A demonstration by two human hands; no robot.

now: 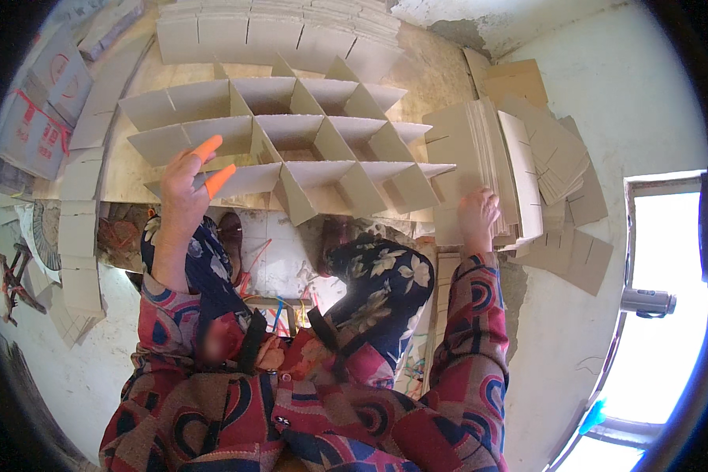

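Left hand (185,185): fingers spread, two orange-capped fingertips (212,164), resting on near left edge of cardboard divider grid (291,145); nothing clamped. Right hand (477,214): fingers curled against stack of slotted cardboard strips (480,149), grip unclear. Grid: assembled, standing open on tabletop (126,169) ahead of person, long axis left to right, cells upward. Loose slotted pieces (562,165): fanned right. Flat white cartons with red markings (43,110): far left.
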